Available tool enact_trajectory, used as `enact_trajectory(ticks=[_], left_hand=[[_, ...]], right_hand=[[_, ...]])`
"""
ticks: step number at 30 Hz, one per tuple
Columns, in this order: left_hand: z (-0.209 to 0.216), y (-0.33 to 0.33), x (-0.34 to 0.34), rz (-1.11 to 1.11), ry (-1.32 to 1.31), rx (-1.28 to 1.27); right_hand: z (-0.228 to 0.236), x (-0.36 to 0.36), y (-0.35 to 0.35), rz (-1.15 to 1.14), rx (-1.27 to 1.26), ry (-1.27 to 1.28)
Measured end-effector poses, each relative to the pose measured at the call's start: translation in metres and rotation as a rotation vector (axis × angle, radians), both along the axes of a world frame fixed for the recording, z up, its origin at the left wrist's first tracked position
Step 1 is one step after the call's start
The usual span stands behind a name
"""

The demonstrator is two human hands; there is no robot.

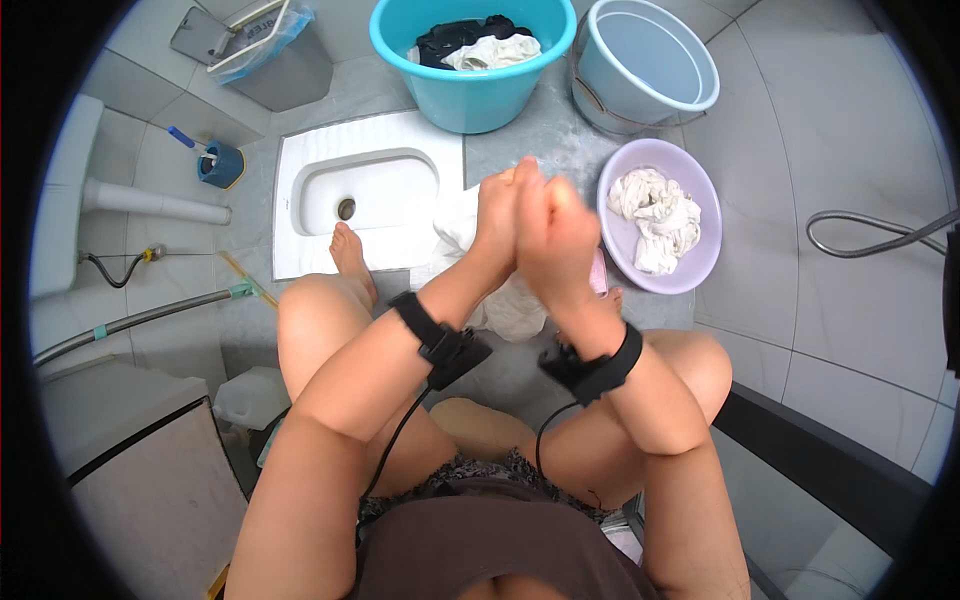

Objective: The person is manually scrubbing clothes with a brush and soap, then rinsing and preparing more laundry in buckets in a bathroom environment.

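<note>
- Left hand [497, 215] and right hand [557, 240]: clenched tightly together, fists touching, raised between the knees; the right is slightly blurred.
- White cloth [513, 308]: gripped in both fists, showing below them and to the left hand's outer side, at the near right corner of the squat toilet [295, 240]. Its portion inside the fingers is hidden.
- Black straps [440, 345]: one fastened around each wrist, each with a cable.
- Lavender basin [625, 240]: on the grey floor [480, 150], near its right edge, just beside the right hand; bunched white laundry [665, 225] lies inside.
- Turquoise tub [465, 100]: near the floor's far edge, holding black garments [455, 42] and a white garment [492, 53].
- Pale blue bucket [655, 60]: upright by the floor's far right corner, right of the tub.
- Grey waste bin [290, 85]: at the floor's far left corner, with a blue liner.
- Toilet brush holder [225, 168]: blue, near the floor's left edge.
</note>
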State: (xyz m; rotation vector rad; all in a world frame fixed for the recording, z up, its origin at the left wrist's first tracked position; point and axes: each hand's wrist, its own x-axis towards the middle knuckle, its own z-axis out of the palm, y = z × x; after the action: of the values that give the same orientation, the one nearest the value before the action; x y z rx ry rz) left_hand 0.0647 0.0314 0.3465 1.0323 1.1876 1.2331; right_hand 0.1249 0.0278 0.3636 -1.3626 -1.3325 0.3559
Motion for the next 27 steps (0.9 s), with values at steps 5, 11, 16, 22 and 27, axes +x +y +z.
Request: enact_trajectory(ticks=[5,11,16,22,27], left_hand=[[0.003,-0.005,0.002,-0.036,0.1,0.046],[0.01,-0.004,0.006,0.012,0.027,0.021],[-0.012,0.019,-0.013,-0.017,0.23,0.112],[-0.003,0.012,-0.009,-0.019,0.179,0.099],[0.021,-0.003,0.007,0.008,-0.032,-0.05]], right_hand=[[-0.003,0.016,0.015,-0.035,-0.105,0.035],[-0.005,0.005,0.001,-0.038,-0.023,0.035],[0.002,-0.013,-0.01,0.049,-0.021,-0.022],[0.001,-0.005,0.004,-0.027,-0.054,0.036],[-0.004,0.023,0.026,-0.062,-0.194,0.24]])
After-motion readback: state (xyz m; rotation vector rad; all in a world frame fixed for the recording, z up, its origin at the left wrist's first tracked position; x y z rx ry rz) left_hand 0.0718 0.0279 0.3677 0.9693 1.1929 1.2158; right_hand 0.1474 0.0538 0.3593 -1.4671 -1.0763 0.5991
